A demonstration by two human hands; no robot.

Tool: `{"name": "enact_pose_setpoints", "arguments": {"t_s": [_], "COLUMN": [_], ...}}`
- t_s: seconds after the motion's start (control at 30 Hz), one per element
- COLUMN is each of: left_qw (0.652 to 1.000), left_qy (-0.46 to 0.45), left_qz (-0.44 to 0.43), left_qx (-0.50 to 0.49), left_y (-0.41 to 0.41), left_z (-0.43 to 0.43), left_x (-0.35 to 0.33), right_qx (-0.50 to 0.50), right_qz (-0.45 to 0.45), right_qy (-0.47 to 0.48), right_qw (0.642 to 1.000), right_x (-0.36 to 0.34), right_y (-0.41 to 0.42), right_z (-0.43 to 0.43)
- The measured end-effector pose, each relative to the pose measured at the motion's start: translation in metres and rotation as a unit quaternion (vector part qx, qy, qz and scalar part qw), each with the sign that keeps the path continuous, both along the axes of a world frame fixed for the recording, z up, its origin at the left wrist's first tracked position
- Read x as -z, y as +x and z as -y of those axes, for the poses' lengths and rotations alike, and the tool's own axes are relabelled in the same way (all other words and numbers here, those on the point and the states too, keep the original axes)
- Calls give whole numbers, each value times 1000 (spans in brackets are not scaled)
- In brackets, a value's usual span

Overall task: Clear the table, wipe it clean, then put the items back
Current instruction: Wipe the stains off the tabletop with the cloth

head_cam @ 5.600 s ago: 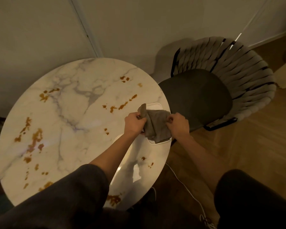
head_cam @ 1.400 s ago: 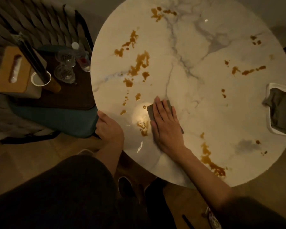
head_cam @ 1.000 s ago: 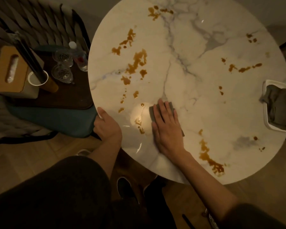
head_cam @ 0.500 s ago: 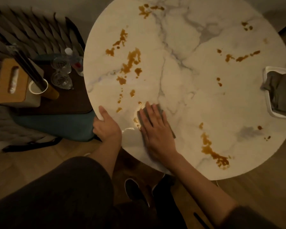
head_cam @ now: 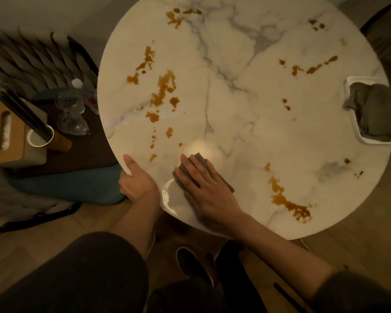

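Note:
A round white marble table (head_cam: pixel 246 123) fills the view, with amber and grey veining. My right hand (head_cam: pixel 204 188) lies flat on a small folded grey cloth (head_cam: pixel 201 159) near the table's front-left edge, pressing it to the surface. My left hand (head_cam: pixel 136 179) grips the table's rim just left of it, thumb on top. At the right edge sits a white tray (head_cam: pixel 353 129) holding a bunched grey cloth (head_cam: pixel 377 111).
To the left a chair seat (head_cam: pixel 77 145) carries the cleared items: two glasses (head_cam: pixel 69 111), a small bottle (head_cam: pixel 86 93), a white cup with dark sticks (head_cam: pixel 40 136) and a wood-topped tissue box (head_cam: pixel 5 132). Another chair (head_cam: pixel 386 41) stands at the far right. My shoes (head_cam: pixel 192 265) stand below.
Since the oldest frame I left the big cloth in the tray and moved round the table. Over the last second my right hand slid the small cloth leftward toward the rim.

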State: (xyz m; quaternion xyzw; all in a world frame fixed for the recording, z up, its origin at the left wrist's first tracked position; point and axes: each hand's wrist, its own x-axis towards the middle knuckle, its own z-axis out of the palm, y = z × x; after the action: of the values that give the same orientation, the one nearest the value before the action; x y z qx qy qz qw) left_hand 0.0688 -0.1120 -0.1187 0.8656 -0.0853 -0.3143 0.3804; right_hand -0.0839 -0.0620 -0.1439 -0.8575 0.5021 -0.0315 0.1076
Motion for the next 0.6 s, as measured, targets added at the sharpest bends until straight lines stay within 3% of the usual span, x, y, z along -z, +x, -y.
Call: {"name": "enact_pose_setpoints", "arguments": {"t_s": [0.07,0.27,0.37,0.47,0.6], "left_qw": [1000,1000,1000,1000,1000], "left_qy": [-1,1,1,1,14], "left_qz": [-6,-5,9,10,2], "left_qx": [-6,-7,-1,1,-6], "left_y": [0,-1,0,1,1], "left_z": [0,1,0,0,0], "left_x": [-2,1,1,4,4], "right_qx": [-19,182,55,-58,32], "right_qz": [-5,-16,-11,-15,-35], "right_qy": [-6,7,18,12,4], "right_qw": [1000,983,998,998,999], "right_x": [-1,-5,-1,0,-2], "right_y": [-20,-3,22,-8,-41], "right_z": [0,46,26,8,35]}}
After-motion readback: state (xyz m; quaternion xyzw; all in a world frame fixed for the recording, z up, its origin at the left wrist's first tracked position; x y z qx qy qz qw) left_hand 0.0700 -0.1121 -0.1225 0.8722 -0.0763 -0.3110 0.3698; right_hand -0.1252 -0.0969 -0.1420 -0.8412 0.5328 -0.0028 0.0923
